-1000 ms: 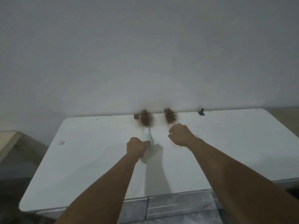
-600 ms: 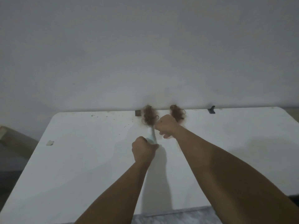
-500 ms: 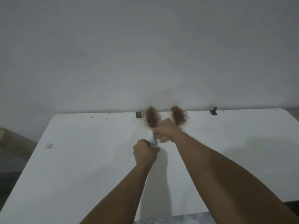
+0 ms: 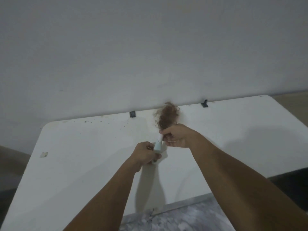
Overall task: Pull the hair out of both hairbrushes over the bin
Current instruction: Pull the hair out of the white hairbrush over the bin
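Hairbrush [image 4: 158,145] handle gripped in left hand [image 4: 145,155], right hand [image 4: 176,136] fingers [image 4: 164,131] pinching brown hair clump [image 4: 167,116] above

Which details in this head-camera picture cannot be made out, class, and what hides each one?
- Bin: none shows in the head view, so it lies outside the frame.
- Second hairbrush: only one clump of hair shows; the right hand may cover another.
- Brush bristles: buried under the hair.
- Brush handle: its lower end is wrapped by the left hand.
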The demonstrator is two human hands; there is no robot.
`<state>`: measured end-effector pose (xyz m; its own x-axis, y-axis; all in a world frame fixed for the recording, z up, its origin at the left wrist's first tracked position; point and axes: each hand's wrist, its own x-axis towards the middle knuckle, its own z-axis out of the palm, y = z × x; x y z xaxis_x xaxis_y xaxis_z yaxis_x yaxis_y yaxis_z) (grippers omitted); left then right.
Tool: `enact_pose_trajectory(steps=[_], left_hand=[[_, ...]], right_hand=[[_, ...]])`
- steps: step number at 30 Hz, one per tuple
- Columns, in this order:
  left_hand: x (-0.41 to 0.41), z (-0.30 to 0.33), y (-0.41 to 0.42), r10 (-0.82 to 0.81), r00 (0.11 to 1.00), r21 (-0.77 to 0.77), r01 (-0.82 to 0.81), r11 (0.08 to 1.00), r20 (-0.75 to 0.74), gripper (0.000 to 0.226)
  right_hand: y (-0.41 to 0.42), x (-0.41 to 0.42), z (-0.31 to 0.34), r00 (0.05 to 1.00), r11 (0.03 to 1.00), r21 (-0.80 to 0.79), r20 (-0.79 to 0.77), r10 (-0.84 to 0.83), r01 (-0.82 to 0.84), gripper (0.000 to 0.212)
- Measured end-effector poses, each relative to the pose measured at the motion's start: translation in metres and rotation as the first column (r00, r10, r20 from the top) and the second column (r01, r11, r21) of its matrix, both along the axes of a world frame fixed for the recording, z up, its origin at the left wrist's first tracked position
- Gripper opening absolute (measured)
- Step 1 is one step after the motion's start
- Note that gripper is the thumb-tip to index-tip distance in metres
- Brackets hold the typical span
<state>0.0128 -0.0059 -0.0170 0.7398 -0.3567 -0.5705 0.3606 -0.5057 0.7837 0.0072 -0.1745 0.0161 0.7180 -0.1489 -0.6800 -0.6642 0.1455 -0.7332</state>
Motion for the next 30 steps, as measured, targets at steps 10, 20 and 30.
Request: enact_pose_trajectory(steps=[10,20,30], left_hand=[[-0.068,0.033,-0.058,-0.189,0.980,-0.208,0.173,0.963,-0.057,0.014],[-0.187,0.029,-0.115,-0.411,0.908,-0.247,0.381,0.891,-0.079,0.011],[-0.294,-0.027,-0.144,-0.556,0.828,-0.189,0.535,0.823,-0.077,0.012]], right_hand=[[-0.054,-0.107,0.039,0.984,0.978,-0.141,0.115,-0.139,0.155,0.012],[-0.095,-0.268,0.035,0.910,0.908,-0.128,0.177,-0.375,0.399,0.020],[-0.110,-0.411,-0.027,0.772,0.775,-0.055,0.159,-0.615,0.629,0.034]])
